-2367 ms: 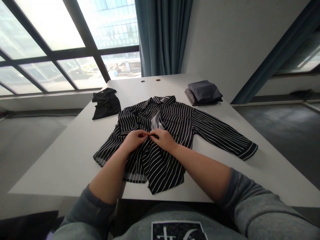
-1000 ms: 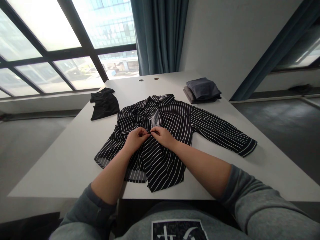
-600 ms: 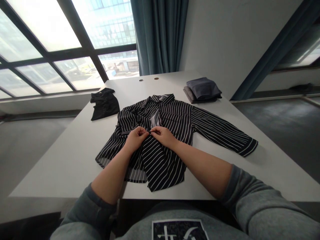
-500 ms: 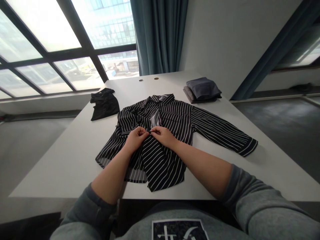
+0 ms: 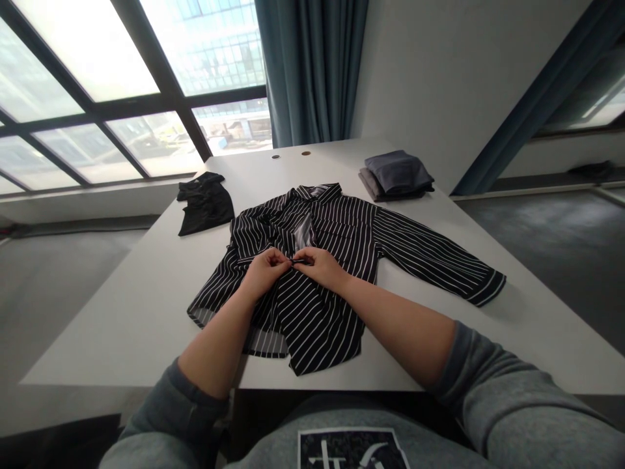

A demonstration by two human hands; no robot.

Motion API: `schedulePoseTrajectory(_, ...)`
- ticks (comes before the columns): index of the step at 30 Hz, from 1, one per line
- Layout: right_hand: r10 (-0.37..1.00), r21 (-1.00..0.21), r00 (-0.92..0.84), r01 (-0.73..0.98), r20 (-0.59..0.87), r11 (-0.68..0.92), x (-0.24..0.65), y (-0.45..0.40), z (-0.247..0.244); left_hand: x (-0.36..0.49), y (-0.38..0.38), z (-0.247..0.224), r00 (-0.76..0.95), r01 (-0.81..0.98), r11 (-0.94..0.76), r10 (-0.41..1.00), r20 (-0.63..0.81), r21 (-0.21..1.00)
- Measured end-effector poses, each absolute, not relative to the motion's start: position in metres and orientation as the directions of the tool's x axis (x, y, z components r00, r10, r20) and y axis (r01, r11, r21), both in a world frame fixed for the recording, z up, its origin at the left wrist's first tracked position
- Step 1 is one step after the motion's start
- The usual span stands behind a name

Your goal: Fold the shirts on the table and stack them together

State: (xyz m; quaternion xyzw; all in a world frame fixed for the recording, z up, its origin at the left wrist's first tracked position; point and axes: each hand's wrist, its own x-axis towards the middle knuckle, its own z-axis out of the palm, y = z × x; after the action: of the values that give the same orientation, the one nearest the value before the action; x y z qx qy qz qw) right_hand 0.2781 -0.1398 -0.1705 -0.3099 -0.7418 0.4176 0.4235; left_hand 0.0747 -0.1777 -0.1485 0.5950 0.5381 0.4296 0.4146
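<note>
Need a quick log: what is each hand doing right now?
Left hand: closed, pinching the striped shirt's front.
Right hand: closed, also pinching it.

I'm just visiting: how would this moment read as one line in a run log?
left hand: pinching striped shirt front | right hand: pinching same spot | nearby: black garment, folded grey clothes | surface: white table

The left hand and right hand meet at the front opening of a black-and-white striped shirt, their fingertips pinching a small dark piece at its edge. The shirt lies spread on a white worktop, with a crumpled black garment and folded grey clothes beyond it.
</note>
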Motion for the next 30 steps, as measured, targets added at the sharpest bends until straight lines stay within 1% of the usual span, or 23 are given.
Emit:
schedulePoseTrajectory(4, 0.772, -0.812, -0.442, 0.148, 0.457, 0.565, 0.277, -0.144, -0.166, 0.074, -0.178, -0.146, 0.07, 0.285, -0.086, 0.995, 0.068, 0.955)
schedulePoseTrajectory(7, 0.763, -0.794, -0.427, 0.151, 0.485, 0.589, 0.276, -0.146, -0.164, 0.073, -0.179, -0.146, 0.067, 0.347, -0.135, 0.991, 0.119, 0.928)
schedulePoseTrajectory(9, 0.79, -0.84, -0.424, 0.111, 0.443, 0.531, 0.275, -0.144, -0.166, 0.074, -0.18, -0.146, 0.062, 0.426, -0.198, 0.98, 0.19, 0.883)
schedulePoseTrajectory(12, 0.834, -0.929, -0.448, 0.016, 0.323, 0.369, 0.273, -0.141, -0.171, 0.075, -0.181, -0.146, 0.083, 0.504, -0.284, 0.956, 0.282, 0.816)
schedulePoseTrajectory(14, 0.844, -0.949, -0.454, -0.01, 0.286, 0.316, 0.272, -0.14, -0.172, 0.076, -0.181, -0.147, 0.099, 0.495, -0.303, 0.951, 0.293, 0.814)
schedulePoseTrajectory(16, 0.849, -0.945, -0.442, 0.005, 0.291, 0.327, 0.272, -0.14, -0.172, 0.077, -0.181, -0.147, 0.096, 0.471, -0.292, 0.955, 0.281, 0.832)
schedulePoseTrajectory(21, 0.841, -0.877, -0.387, 0.142, 0.377, 0.459, 0.273, -0.146, -0.166, 0.082, -0.182, -0.144, 0.036, 0.442, -0.242, 0.967, 0.252, 0.864)
schedulePoseTrajectory(23, 0.829, -0.85, -0.372, 0.163, 0.418, 0.501, 0.274, -0.147, -0.165, 0.084, -0.183, -0.142, 0.011, 0.442, -0.227, 0.969, 0.248, 0.868)
schedulePoseTrajectory(26, 0.823, -0.858, -0.385, 0.131, 0.417, 0.496, 0.274, -0.148, -0.165, 0.085, -0.183, -0.141, 0.009, 0.438, -0.238, 0.965, 0.261, 0.867)
schedulePoseTrajectory(30, 0.811, -0.864, -0.406, 0.092, 0.421, 0.495, 0.275, -0.149, -0.163, 0.083, -0.18, -0.145, 0.049, 0.365, -0.273, 0.96, 0.274, 0.89)
